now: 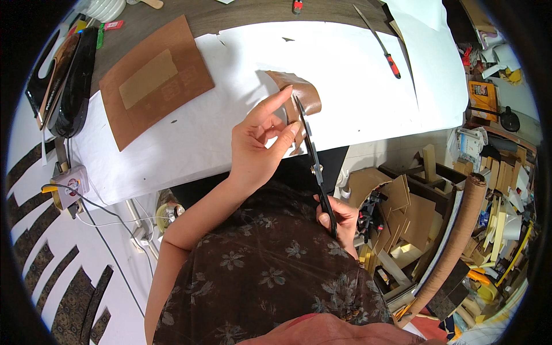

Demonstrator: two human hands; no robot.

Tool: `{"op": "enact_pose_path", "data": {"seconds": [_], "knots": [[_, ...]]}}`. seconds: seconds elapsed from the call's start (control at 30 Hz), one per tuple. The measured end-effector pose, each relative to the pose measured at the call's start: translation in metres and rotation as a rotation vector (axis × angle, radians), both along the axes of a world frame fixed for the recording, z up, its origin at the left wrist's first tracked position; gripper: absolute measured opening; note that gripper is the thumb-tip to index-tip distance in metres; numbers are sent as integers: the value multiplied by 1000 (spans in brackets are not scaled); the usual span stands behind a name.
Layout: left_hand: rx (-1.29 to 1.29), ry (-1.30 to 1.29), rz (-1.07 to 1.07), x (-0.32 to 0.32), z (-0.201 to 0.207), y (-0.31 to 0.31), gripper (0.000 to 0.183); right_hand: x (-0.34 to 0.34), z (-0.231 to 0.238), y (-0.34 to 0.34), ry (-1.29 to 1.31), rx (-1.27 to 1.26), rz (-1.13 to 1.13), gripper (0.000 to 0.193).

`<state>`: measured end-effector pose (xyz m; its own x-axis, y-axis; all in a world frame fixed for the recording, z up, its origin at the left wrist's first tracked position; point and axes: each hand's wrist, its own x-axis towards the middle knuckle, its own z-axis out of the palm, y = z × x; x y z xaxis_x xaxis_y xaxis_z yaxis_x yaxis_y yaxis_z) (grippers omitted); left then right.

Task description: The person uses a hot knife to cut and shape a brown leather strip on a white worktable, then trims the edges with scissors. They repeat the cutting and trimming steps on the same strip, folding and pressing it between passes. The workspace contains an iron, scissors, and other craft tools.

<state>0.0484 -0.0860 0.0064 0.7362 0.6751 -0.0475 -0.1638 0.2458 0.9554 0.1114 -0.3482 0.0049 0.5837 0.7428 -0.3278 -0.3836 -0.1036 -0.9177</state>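
Observation:
My left hand (pixel 261 138) pinches a curled piece of brown leather (pixel 306 95) between thumb and fingers, above the near edge of the white-covered table. The leather's upper side looks smooth and shiny. Long black-handled scissors (pixel 311 146) point away from me, their blades lying along the leather beside my left thumb and fingertip. Whether the blades are parted is hard to make out. Down by my lap, my right hand (pixel 340 221) is closed around the scissors' handles.
A brown leather sheet (pixel 195 69) with a paler rectangle lies at the table's left. A red-and-black handled pointed tool (pixel 393 66) rests at the right. A black case-like object (pixel 73 86) stands far left. Cardboard scraps (pixel 417 215) and a brown roll (pixel 443 259) crowd the right side.

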Motion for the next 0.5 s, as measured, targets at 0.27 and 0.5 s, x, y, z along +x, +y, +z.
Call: {"op": "enact_pose_path", "data": {"seconds": [0.27, 0.5], "knots": [[-14, 3, 5, 0, 1, 1, 61, 1, 2, 2, -14, 0, 2, 46], [3, 0, 8, 0, 2, 1, 62, 0, 2, 1, -27, -10, -11, 46]]}}
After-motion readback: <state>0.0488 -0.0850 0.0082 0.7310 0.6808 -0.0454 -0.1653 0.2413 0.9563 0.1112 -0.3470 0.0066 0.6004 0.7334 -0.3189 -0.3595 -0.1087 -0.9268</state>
